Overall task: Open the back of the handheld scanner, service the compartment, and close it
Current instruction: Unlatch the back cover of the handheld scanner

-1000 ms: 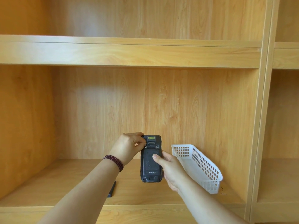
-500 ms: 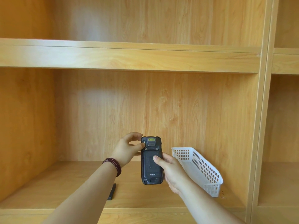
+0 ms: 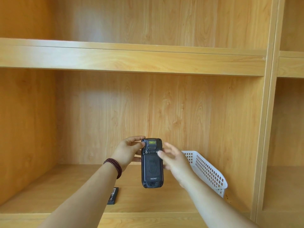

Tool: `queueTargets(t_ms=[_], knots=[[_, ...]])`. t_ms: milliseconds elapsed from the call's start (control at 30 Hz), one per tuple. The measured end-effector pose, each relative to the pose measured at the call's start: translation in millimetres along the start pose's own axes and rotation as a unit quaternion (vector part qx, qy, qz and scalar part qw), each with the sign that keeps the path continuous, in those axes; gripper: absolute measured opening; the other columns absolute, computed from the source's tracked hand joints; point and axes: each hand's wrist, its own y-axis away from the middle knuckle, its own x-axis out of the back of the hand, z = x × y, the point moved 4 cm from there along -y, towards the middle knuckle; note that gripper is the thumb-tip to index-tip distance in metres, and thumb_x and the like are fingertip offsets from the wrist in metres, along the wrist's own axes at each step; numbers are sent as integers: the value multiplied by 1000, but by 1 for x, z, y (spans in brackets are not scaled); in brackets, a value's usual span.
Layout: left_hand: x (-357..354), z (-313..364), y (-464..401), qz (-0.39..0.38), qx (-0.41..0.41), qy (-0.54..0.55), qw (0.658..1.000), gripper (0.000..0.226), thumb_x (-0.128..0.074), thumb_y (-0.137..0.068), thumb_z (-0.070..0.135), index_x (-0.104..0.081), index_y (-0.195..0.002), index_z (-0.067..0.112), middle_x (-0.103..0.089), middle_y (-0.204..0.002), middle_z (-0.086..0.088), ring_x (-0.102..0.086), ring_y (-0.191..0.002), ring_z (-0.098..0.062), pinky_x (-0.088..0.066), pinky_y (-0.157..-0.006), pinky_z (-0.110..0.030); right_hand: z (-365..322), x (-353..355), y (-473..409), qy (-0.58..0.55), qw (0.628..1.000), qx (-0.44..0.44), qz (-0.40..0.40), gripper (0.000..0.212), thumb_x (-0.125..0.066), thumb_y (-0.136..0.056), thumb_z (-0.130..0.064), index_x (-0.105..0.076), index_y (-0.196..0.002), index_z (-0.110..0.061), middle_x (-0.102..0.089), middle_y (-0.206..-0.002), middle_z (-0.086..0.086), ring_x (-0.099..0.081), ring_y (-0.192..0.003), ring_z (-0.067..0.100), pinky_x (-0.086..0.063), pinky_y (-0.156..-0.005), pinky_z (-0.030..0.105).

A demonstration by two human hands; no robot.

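A black handheld scanner (image 3: 152, 168) is held upright in the air with its back toward me, the cover in place and a yellow label near the top. My left hand (image 3: 127, 152) grips its upper left edge, thumb on the corner by the left latch. My right hand (image 3: 175, 159) is blurred beside the right edge, fingers spread, with a fingertip near the right latch; it holds nothing. A flat black battery (image 3: 113, 195) lies on the shelf board below my left forearm.
A white perforated plastic basket (image 3: 206, 170) leans tilted against the right side of the wooden shelf compartment. The upper shelf board (image 3: 131, 58) runs overhead. An upright divider (image 3: 266, 129) bounds the right side, with another compartment beyond it.
My right hand has left the scanner's lower back and risen toward the right latch, fingers spread. My left hand now carries the scanner alone by its top.
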Motion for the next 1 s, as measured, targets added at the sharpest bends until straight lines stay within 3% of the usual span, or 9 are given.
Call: queueTargets(t_ms=[67,167,333,433,533,600,767,1000], knots=[[1,-3,0,6,-3,-8,1000,23,-59,-94,9,-64,-116,13,-75,-92,-9,-68,-74,-20,-61,-66,-38,-14,9,-10,103,991,85,31,31,-71,-87,-23,-61,-114,-35,-60,-124,-17,-59,-114,5,-52,-96,29],[-1,-4,0,14,-8,-18,1000,24,-58,-95,9,-64,-118,11,-73,-90,-10,-67,-74,-20,-61,-66,-37,-23,8,-15,224,960,167,-17,19,-68,-85,-12,-64,-92,-29,-53,-136,-14,-56,-118,6,-51,-96,26],[-4,-3,1,13,-9,-34,999,25,-58,-95,9,-63,-119,9,-72,-92,-12,-67,-74,-21,-60,-62,-34,-25,10,-17,325,924,196,-50,7,-65,-88,-17,-64,-90,-24,-49,-141,-13,-71,-84,17,-56,-87,32],[-6,-4,2,12,-8,-39,999,24,-57,-95,8,-62,-119,8,-72,-91,-11,-68,-72,-19,-60,-59,-31,-23,11,-15,381,895,227,-58,2,-63,-88,-21,-64,-90,-19,-46,-145,-12,-70,-80,20,-56,-82,37],[-8,-5,3,9,-5,-40,999,23,-56,-96,7,-63,-118,8,-73,-91,-11,-69,-74,-19,-60,-59,-31,-24,10,-12,457,844,279,-39,9,-60,-90,-22,-63,-88,-14,-48,-146,-8,-60,-72,17,-53,-76,31],[-9,-7,4,10,-4,-42,999,23,-56,-96,7,-63,-117,9,-73,-90,-10,-69,-74,-19,-60,-59,-30,-26,8,-10,482,806,343,-20,9,-62,-88,-18,-64,-83,-10,-57,-137,1,-56,-68,18,-52,-66,28],[-9,-9,4,12,-5,-46,999,23,-56,-96,8,-64,-117,10,-74,-91,-10,-71,-74,-18,-59,-59,-30,-22,3,-9,513,739,436,8,12,-73,-76,-12,-62,-72,-8,-69,-113,13,-68,-63,25,-55,-45,30],[-12,-7,6,13,-14,-46,999,23,-55,-96,7,-63,-118,10,-73,-93,-10,-71,-73,-15,-59,-58,-28,-14,6,-11,517,722,459,39,11,-69,-79,-14,-63,-75,-6,-70,-111,14,-71,-72,25,-58,-49,33]])
